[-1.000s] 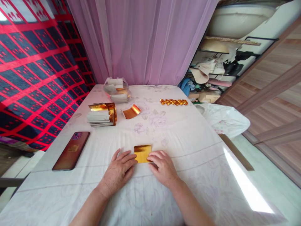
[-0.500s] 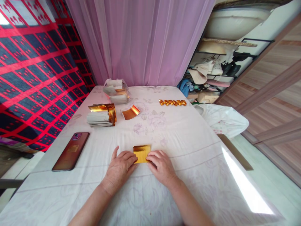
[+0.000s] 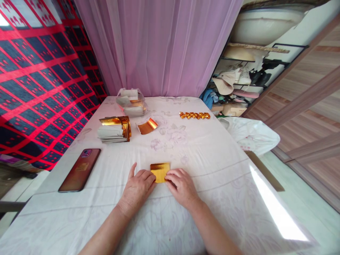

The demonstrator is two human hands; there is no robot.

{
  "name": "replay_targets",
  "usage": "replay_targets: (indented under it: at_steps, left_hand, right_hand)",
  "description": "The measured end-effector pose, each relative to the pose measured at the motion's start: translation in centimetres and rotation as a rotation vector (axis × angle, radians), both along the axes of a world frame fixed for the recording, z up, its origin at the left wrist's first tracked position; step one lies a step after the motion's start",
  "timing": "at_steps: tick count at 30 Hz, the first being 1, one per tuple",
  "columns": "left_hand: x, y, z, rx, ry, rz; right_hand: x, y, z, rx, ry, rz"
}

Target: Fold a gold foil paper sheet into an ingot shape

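Observation:
A sheet of gold foil paper (image 3: pixel 160 171) lies on the tablecloth between my hands, its shiny side up. My left hand (image 3: pixel 140 185) pinches the lower left corner, with the little finger lifted away. At the lower right edge, my right hand (image 3: pixel 181 185) has thumb and fingertips closed on the paper. Farther off, a single curled foil sheet (image 3: pixel 148 126) rests beside a stack of foil papers (image 3: pixel 113 134) with pale backs. A row of folded gold pieces (image 3: pixel 194 115) stands at the back right.
A phone (image 3: pixel 80 170) lies face down at the left. Near the curtain (image 3: pixel 162 46) sits a clear plastic bag (image 3: pixel 131 104) of more papers. To the right of the table are a white plastic bag (image 3: pixel 255 132) and a cluttered shelf rack (image 3: pixel 239 85).
My left hand has shifted very slightly to the right along the foil paper. My right hand keeps almost the same place, and the other things stay put.

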State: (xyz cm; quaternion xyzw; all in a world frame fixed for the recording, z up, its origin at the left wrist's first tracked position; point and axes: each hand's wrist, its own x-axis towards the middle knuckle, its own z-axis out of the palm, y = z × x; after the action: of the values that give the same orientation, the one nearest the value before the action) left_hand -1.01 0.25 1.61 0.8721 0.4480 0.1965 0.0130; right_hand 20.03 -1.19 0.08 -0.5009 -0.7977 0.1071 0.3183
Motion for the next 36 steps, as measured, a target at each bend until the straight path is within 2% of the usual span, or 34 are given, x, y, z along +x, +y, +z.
replay_targets:
  at_steps: [7, 27, 36]
  left_hand:
    - [-0.06, -0.10, -0.12, 0.038, 0.002, -0.007]
    - [-0.39, 0.08, 0.19, -0.089, -0.101, 0.018]
    - [-0.21, 0.22, 0.07, -0.134, -0.150, 0.093]
  right_hand:
    - [0.03, 0.03, 0.29, -0.004, -0.026, 0.000]
    - [0.10, 0.12, 0.21, -0.016, -0.025, 0.000]
    - [0.15, 0.13, 0.01, 0.016, -0.041, -0.088]
